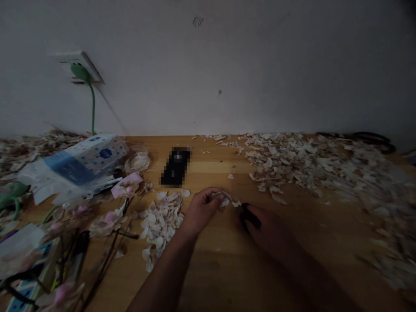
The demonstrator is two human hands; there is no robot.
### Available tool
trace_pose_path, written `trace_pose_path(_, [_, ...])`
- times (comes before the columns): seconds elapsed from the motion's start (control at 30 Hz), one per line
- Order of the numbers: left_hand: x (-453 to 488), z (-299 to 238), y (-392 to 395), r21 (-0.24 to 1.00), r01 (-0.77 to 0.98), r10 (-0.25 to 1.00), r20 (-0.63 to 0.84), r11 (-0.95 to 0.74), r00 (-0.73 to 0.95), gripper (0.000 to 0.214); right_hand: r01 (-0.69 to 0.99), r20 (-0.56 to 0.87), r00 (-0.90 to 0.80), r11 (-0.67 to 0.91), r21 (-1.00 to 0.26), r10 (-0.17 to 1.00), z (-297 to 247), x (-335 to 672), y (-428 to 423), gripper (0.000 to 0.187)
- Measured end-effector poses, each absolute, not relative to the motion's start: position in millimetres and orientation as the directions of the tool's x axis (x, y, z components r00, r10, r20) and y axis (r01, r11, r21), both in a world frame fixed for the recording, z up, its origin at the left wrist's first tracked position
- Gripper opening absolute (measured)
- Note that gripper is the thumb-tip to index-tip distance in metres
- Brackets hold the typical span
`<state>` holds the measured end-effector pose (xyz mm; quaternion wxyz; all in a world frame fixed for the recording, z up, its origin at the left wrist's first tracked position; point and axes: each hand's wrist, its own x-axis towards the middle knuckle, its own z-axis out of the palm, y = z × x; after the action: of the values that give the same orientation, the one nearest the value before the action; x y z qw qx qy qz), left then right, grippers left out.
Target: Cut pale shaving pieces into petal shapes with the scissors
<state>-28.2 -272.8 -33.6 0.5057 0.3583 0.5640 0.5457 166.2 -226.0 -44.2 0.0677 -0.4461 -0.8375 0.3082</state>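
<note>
Head view: the left hand (204, 209) is pinching a pale curled scrap (230, 198) above the wooden tabletop (214, 273); the right hand (260, 223), closed around black-handled scissors (251, 216), is holding them just beside it. Petal-shaped pieces (162, 219) are lying near the left forearm; pale scraps (292, 162) are covering the right side.

home-like craft corner, wooden table (211, 277) is meeting pale wall (247, 65), green plug (79, 71) is filling far-left socket (74, 56), petal-like pieces (299, 158) are covering right, blossoms (108, 220) are lying near left
</note>
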Motion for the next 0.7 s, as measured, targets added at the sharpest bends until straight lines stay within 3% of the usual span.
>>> trace_pose_path(0.13, [-25.9, -35.2, -271.6, 0.954, -0.273, 0.948, -0.192, 0.12, -0.254, 0.03, 0.717, -0.181, -0.591, 0.408, -0.565, 0.786, -40.2, 165.3, -226.2, 0.02])
trace_pose_path(0.43, [-30.5, -33.1, -271.9, 0.977, -0.163, 0.956, -0.175, 0.139, -0.236, 0.028, 0.699, -0.169, -0.605, 0.417, -0.581, 0.778, -40.6, 166.4, -227.1, 0.02])
trace_pose_path(0.7, [-28.2, -32.3, -270.6, 0.942, -0.32, 0.947, -0.189, 0.101, -0.259, 0.033, 0.712, -0.177, -0.589, 0.404, -0.574, 0.788, -43.5, 166.5, -226.4, 0.021])
